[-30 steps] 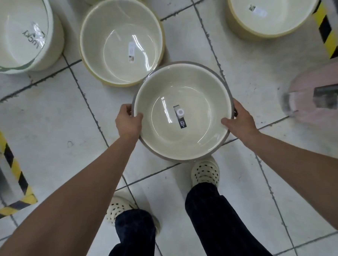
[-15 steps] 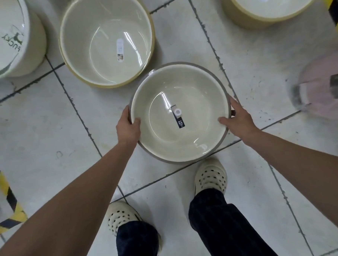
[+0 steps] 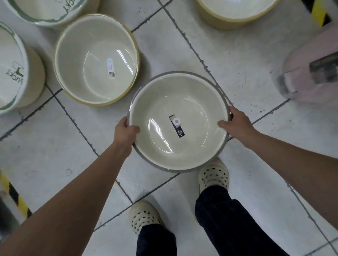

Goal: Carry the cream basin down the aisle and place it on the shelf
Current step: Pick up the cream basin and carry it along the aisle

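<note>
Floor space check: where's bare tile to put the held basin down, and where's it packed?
Bare tile between the yellow-rimmed basin and the tan basin, ahead of the cream basin. More between the hazard tape and the left arm. Upper left is crowded: green-trimmed basins close beside the yellow-rimmed one. Pink object borders the right.

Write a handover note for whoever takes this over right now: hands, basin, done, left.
Left hand: grips the cream basin at its left rim.
Right hand: grips the right rim.
Basin: lifted, upright, above the tiled floor, ahead of the feet; other basins stand on the floor.
Done: pickup.
Left: carry down the aisle, place on the shelf; no shelf in view.
</note>
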{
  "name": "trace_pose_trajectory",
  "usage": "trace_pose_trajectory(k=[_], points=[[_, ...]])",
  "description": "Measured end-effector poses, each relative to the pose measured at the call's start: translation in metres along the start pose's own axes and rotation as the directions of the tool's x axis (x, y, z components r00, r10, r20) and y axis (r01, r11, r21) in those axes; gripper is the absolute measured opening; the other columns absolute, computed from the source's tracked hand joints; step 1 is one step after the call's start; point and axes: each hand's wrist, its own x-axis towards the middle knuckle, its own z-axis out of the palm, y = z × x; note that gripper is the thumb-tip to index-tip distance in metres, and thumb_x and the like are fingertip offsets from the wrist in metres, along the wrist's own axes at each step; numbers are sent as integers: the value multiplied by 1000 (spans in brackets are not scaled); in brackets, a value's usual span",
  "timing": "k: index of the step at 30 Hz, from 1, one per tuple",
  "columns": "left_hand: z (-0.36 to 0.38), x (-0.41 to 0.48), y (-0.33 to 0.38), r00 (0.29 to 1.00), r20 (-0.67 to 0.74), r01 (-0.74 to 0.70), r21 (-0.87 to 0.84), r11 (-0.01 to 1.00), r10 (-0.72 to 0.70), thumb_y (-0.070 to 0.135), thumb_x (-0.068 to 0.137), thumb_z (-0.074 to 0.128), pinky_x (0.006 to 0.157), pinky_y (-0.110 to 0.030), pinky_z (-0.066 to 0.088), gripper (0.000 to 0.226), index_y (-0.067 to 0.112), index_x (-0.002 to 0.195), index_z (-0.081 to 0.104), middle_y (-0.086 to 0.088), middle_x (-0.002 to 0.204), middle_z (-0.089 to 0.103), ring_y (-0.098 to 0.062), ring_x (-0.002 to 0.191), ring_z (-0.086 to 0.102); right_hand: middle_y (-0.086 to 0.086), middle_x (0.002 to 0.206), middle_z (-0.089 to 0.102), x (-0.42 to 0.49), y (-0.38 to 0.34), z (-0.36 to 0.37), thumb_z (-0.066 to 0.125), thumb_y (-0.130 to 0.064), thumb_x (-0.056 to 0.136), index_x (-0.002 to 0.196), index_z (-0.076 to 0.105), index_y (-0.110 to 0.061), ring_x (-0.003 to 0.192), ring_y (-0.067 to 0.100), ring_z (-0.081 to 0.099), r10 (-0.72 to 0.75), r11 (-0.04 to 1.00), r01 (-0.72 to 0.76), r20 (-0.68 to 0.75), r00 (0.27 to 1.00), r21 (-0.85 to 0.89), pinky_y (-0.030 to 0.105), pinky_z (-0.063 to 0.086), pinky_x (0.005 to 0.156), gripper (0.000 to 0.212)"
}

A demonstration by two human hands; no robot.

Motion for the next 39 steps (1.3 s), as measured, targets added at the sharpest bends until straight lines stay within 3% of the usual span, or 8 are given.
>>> trace_pose_trajectory(k=[7, 13, 20, 25, 29, 33, 37, 39], points=[[23, -82, 83, 997, 79, -4, -42, 999, 8, -13, 86, 51, 81, -46, 58, 35, 18, 100, 61, -11, 102, 67, -31, 89, 65, 8, 109, 68, -60, -30, -74, 73, -4, 86, 110, 62, -18, 102, 31, 67, 153, 938, -109, -109, 982, 330, 42, 57, 90, 30], [37, -145, 181, 995, 92, -18, -78, 997, 25, -13, 88, 48, 64, -32, 58, 41, 17, 113, 62, -1, 92, 68, -22, 79, 66, 5, 94, 67, -103, -83, -149, 67, 4, 83, 104, 63, -15, 97, 31, 66, 155, 934, -93, -155, 976, 344, 39, 56, 85, 28], [46, -174, 284, 989, 121, -84, -30, 996, 87, -10, 82, 50, 73, -39, 59, 47, 27, 106, 66, -3, 98, 69, -25, 87, 66, 1, 92, 65, -119, -155, -222, 68, 2, 82, 105, 62, -15, 92, 28, 64, 125, 942, -49, -209, 970, 333, 34, 52, 76, 30], [59, -162, 341, 985, 137, -95, -54, 994, 101, -16, 80, 51, 73, -39, 56, 43, 22, 97, 65, -8, 94, 67, -29, 82, 64, -6, 88, 65, -103, -200, -259, 67, 1, 81, 106, 62, -19, 90, 26, 64, 96, 947, -23, -214, 972, 321, 38, 57, 74, 32], [76, -135, 376, 982, 164, -82, -63, 995, 92, -19, 78, 54, 71, -39, 58, 46, 10, 113, 66, -14, 99, 69, -31, 81, 67, -9, 88, 65, -82, -227, -279, 66, 1, 82, 107, 63, -21, 83, 15, 61, 93, 937, -1, -247, 965, 349, 27, 49, 64, 33], [98, -93, 407, 983, 176, -55, -24, 998, 58, -18, 80, 57, 58, -32, 59, 40, 7, 111, 64, -13, 92, 69, -30, 75, 68, -9, 92, 67, -51, -246, -288, 68, 2, 82, 114, 65, -22, 83, 7, 62, 120, 918, 3, -287, 950, 396, 26, 51, 69, 40], [119, -50, 427, 977, 203, -69, 35, 997, 61, -16, 78, 59, 73, -42, 60, 43, 6, 115, 65, -13, 93, 71, -33, 81, 68, -4, 92, 67, -16, -262, -293, 66, 1, 81, 104, 65, -18, 90, 21, 64, 171, 919, -25, -339, 925, 395, 26, 50, 68, 29], [130, -34, 435, 975, 213, -90, 100, 991, 67, -12, 79, 60, 66, -36, 59, 43, 9, 116, 65, -10, 92, 70, -31, 80, 67, 0, 92, 68, 2, -267, -296, 65, 0, 81, 101, 65, -15, 92, 24, 64, 197, 922, -43, -371, 907, 384, 26, 50, 67, 25]])
